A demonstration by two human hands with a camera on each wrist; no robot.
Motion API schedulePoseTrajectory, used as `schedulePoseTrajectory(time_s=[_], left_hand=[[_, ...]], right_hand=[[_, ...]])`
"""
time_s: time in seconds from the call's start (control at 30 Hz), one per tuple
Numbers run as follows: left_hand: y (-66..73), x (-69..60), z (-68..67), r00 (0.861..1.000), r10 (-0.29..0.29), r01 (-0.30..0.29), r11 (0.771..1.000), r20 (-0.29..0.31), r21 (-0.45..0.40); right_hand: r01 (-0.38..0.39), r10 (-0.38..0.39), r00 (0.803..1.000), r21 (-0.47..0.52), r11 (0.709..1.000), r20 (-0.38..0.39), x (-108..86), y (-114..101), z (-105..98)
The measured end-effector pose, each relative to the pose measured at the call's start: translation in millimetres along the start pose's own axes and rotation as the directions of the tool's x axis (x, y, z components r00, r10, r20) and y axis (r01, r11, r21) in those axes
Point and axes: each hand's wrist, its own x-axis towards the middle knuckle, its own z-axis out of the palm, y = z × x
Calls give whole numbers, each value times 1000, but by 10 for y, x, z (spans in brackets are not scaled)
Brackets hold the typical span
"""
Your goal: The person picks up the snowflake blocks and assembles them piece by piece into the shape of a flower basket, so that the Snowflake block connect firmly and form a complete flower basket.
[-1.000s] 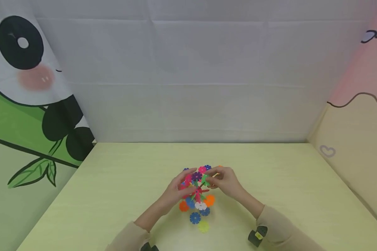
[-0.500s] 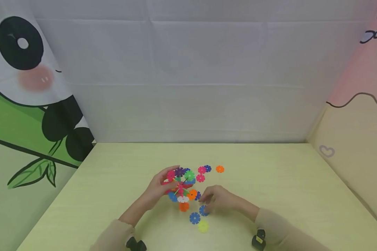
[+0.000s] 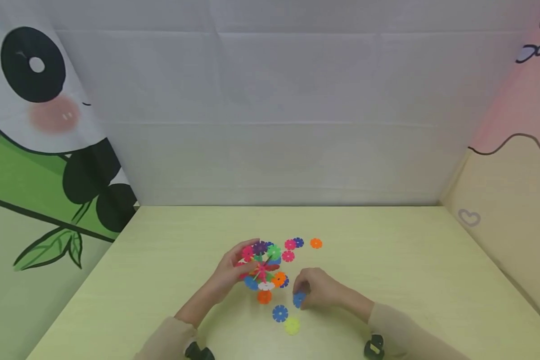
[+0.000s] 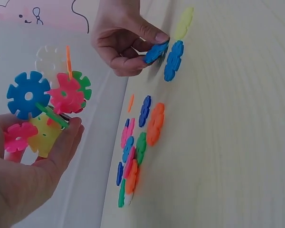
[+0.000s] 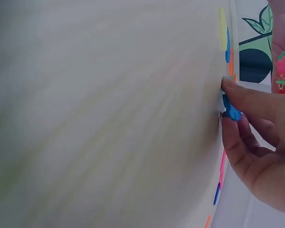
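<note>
Right wrist, fingers [image 5: 233,142] narrowly parted, pinching blue disc [image 5: 233,113]

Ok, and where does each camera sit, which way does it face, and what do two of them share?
Head: worn on the head, facing forward and down at the table; left hand, right hand and both sleeves show.
Left wrist: worn there, facing the joined discs in the left hand, lower left; the right hand shows at the top.
Right wrist: worn there, facing the right hand pinching a blue disc; part of the left hand shows upper right.
Shared: both wrist views show that blue disc.
</note>
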Motion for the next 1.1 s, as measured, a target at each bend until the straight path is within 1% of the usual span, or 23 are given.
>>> schedulePoseTrajectory(time_s=[0.1,0.17,0.23,0.3,0.37,0.4,0.43,0.5,0.57,0.6,0.73,0.77,0.8,0.97,1.1], left_hand=[[19,-9,57,1000,0,0,1000,-1,-18],[30,-10,100,1000,-4,4,999,5,-32],[44,-10,146,1000,1,0,999,18,-40],[50,-2,188,999,10,-8,999,34,-43],[56,12,230,998,21,-18,998,51,-56],[57,22,250,998,30,-27,998,58,-59],[57,33,269,997,38,-34,997,65,-63],[60,55,306,996,51,-46,996,77,-73],[62,76,340,995,63,-57,996,84,-73],[64,84,356,994,67,-61,996,83,-71],[57,97,383,993,86,-80,994,81,-79],[55,95,387,992,95,-88,993,82,-82],[55,94,391,991,101,-94,992,84,-85],[51,81,415,987,128,-121,990,97,-77],[49,69,429,987,142,-136,988,82,-70]], right_hand=[[-1,0,998,-16,1000,-59,-48,49,-56],[-27,26,993,-7,1000,-114,-83,77,-112],[-66,77,981,63,996,-178,-110,76,-185],[-70,112,963,175,982,-245,-124,29,-268],[-40,132,944,293,955,-303,-125,-56,-354],[-18,134,937,336,942,-324,-120,-103,-390],[5,127,932,363,932,-340,-113,-154,-420],[28,125,926,393,919,-357,-101,-242,-463],[24,134,919,393,919,-372,-107,-359,-490],[23,138,914,390,921,-381,-101,-368,-483],[19,153,895,378,925,-419,-82,-379,-438],[22,153,890,376,926,-430,-72,-353,-423],[24,157,885,379,925,-439,-57,-319,-406],[7,197,863,399,917,-466,-41,-350,-382],[-11,220,844,395,919,-489,-36,-381,-344]])
